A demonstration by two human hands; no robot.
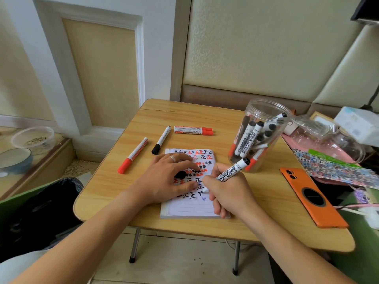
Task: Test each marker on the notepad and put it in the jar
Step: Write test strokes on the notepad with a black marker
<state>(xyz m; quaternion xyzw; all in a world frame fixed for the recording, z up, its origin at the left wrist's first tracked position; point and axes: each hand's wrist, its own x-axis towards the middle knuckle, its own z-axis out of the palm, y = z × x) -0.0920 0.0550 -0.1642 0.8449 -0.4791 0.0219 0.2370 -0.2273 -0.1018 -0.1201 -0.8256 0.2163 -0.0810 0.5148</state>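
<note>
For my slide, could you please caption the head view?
Right hand writes with white whiteboard marker on lined paper notepad, steadied by left hand.

Bare forearms, no sleeves; silver ring (pixel 172 158) on L grip (pixel 170 177).

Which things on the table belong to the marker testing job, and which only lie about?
Job: marker in right hand; notepad under left hand; jar of markers; loose markers: red-capped one, black-capped one, red pair.

Lying about: orange phone, sticker sheet, clear bag.
</note>
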